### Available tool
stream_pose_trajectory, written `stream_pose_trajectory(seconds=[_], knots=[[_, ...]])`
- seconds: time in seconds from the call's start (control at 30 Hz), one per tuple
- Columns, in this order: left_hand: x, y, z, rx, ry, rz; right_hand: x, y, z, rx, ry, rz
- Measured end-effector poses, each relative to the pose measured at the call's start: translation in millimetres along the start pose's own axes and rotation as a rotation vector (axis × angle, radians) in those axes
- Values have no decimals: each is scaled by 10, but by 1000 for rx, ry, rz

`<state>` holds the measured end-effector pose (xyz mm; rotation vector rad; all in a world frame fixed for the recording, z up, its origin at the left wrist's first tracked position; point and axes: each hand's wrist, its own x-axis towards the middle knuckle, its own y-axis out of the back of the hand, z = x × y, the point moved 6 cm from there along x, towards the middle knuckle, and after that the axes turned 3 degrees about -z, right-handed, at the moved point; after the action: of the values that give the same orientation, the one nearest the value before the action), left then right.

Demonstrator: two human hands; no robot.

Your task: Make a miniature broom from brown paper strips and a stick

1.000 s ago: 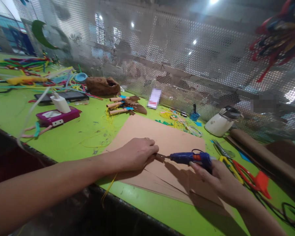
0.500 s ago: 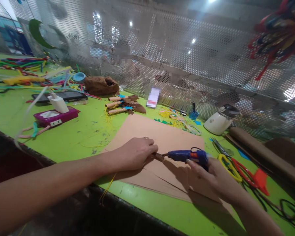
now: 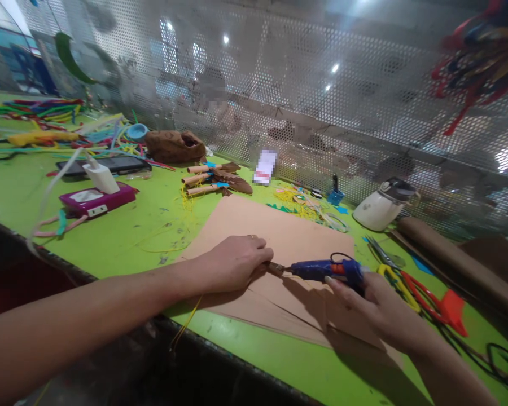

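My left hand point(image 3: 233, 262) rests closed on a tan paper sheet point(image 3: 275, 237), pinching a small brown piece point(image 3: 274, 269) at its fingertips. My right hand point(image 3: 376, 307) grips a blue glue gun point(image 3: 328, 269) with an orange trigger. The gun's nozzle points left and touches the brown piece. A thin yellow strand point(image 3: 186, 324) trails from under my left wrist over the table edge.
Green table point(image 3: 122, 237). Finished brown paper rolls with blue bands point(image 3: 214, 179) lie behind the sheet. Yellow and red scissors point(image 3: 410, 285), a white jug point(image 3: 381, 210), brown paper rolls point(image 3: 452, 256) at right. Pink box point(image 3: 93, 200), phone point(image 3: 110, 164), coloured pipe cleaners point(image 3: 46, 121) at left. Perforated metal screen behind.
Both hands have stayed almost in place; the glue gun shifted slightly left, then back right, its nozzle still at the brown piece.
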<state>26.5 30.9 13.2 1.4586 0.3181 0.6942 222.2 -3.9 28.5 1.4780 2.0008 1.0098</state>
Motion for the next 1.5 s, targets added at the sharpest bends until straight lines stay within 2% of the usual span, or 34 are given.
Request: stream_pose_trajectory(seconds=[0.13,0.27,0.43,0.63,0.83,1.37,1.5], knots=[[4,3,5,4,2,-21,12,-11,-55,-33,-1,-8],[7,-6,1,18,-2,-23,16,-12,-10,-75,-45,11],[2,-1,6,28,-15,9,4,-12,-75,-55,21,-24],[-2,13,32,92,-24,27,13,-9,-90,-46,15,12],[-6,-16,28,71,-24,28,-10,14,-18,-88,27,-28],[1,-34,-8,32,2,11,-8,6,-68,-100,35,6],[7,-26,-10,22,0,10,-2,-11,-84,-139,42,-21]])
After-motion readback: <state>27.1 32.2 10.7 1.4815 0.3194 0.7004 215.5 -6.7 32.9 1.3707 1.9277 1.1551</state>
